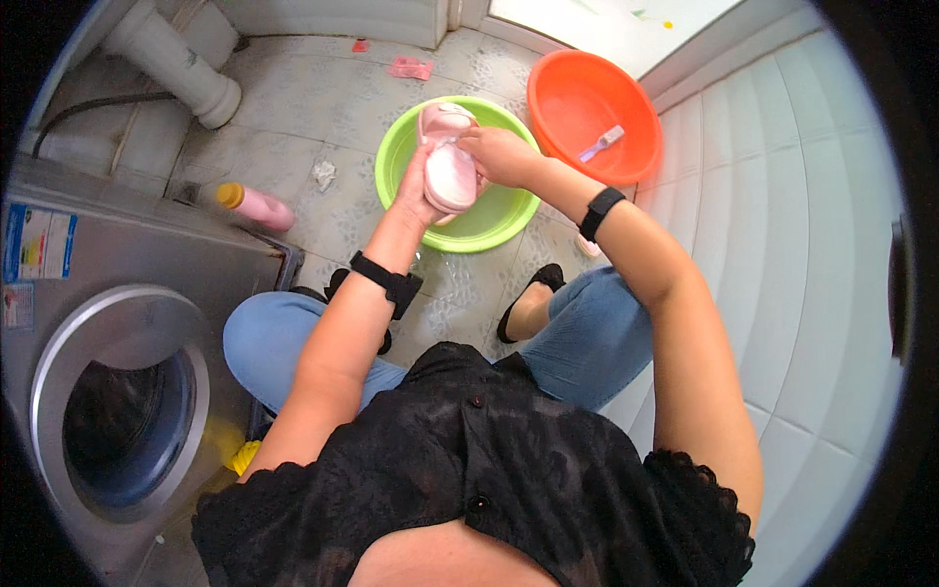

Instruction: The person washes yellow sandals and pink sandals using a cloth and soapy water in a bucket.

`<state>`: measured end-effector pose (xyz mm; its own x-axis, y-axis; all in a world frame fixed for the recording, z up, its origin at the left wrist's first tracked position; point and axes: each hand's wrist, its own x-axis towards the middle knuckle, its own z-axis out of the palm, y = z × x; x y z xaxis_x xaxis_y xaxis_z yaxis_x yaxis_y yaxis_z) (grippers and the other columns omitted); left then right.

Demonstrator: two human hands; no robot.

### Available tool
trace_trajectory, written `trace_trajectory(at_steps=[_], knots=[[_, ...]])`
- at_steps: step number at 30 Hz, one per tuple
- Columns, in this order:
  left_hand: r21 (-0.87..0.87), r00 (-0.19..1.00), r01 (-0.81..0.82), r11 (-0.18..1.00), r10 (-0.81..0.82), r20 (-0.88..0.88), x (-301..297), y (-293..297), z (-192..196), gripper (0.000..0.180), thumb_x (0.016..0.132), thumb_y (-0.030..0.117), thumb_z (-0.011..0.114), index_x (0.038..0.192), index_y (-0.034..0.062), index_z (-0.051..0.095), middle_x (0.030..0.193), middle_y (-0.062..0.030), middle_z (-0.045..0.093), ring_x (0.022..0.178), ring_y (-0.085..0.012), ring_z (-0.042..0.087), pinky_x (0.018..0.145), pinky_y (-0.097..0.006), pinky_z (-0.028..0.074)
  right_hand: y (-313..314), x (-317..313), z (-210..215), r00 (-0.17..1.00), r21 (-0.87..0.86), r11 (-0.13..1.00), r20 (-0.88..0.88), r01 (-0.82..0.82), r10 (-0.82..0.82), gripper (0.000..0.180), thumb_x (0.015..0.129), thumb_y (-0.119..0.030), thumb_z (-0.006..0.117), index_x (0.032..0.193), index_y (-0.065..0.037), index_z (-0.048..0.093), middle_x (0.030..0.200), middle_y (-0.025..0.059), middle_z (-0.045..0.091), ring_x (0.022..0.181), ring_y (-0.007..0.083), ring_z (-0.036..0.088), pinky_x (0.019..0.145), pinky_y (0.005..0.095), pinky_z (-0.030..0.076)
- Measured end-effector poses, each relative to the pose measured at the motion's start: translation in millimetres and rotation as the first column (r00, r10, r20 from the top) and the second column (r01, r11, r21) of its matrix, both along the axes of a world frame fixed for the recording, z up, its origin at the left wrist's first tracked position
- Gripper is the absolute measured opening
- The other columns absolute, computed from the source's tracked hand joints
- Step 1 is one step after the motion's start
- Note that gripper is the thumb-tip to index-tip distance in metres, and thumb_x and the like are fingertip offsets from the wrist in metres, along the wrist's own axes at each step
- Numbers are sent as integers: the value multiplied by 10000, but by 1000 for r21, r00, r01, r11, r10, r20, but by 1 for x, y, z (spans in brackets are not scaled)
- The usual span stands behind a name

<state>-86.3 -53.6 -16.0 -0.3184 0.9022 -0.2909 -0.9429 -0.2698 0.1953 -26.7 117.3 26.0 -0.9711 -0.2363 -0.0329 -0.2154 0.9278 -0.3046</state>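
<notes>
Over the light-green basin point(391, 217) I hold a pink shoe point(451, 178) with a pale insole, its opening facing up. My left hand point(418, 190) is closed around the shoe's left side near the heel. My right hand point(502, 157) reaches in from the right with its fingers bent and pressed together at the strap or upper around the middle of the shoe. The fingertips there are partly hidden. Below the shoe, a small pale shape shows inside the basin, too covered to name.
An orange basin point(550, 98) holding a brush point(602, 144) stands at the far right beside the tiled wall. A pink bottle with a yellow cap point(259, 206) lies left, near the washing machine point(137, 264). Crumpled white paper point(324, 175) and a pink wrapper point(411, 67) lie on the floor.
</notes>
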Motion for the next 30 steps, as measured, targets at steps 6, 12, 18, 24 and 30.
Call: trace_trajectory(at_steps=[6,12,18,24,30], knots=[[53,898,-307,950,308,-313,-10,-32,-16,490,875,391,572,1272,111,505,1114,-96,620,985,-246,635,837,-420,549,-34,-31,-11,991,-644,759,137,92,-5,467,778,-61,633,1239,-24,576,1222,154,602,1115,296,582,963,394,468],[-139,829,-478,867,393,-398,46,-65,15,527,861,390,570,1314,147,452,1147,-97,594,1028,-254,602,854,-424,523,3,18,-21,895,-861,337,435,381,99,466,858,-34,572,1312,28,493,1290,111,553,1173,223,543,990,349,444],[-260,818,-469,844,305,-488,90,-65,54,574,847,390,567,1356,184,399,1180,-98,568,1072,-261,568,871,-428,497,5,15,-30,958,-708,678,287,200,18,478,874,-108,620,1313,8,469,1297,110,514,1192,218,501,979,349,425],[-268,786,-520,811,331,-523,84,-74,72,629,833,389,565,1398,220,347,1213,-99,542,1115,-269,535,888,-432,470,-8,15,12,942,-628,721,319,294,-106,380,895,-133,572,1255,-10,580,1197,134,609,1074,301,557,932,401,447],[-286,779,-525,801,318,-540,89,-79,82,675,823,392,562,1430,249,306,1244,-102,518,1146,-276,512,902,-439,452,17,7,-29,920,-531,781,366,328,-138,321,901,-167,558,1173,-6,609,1059,111,605,935,259,548,816,372,446]])
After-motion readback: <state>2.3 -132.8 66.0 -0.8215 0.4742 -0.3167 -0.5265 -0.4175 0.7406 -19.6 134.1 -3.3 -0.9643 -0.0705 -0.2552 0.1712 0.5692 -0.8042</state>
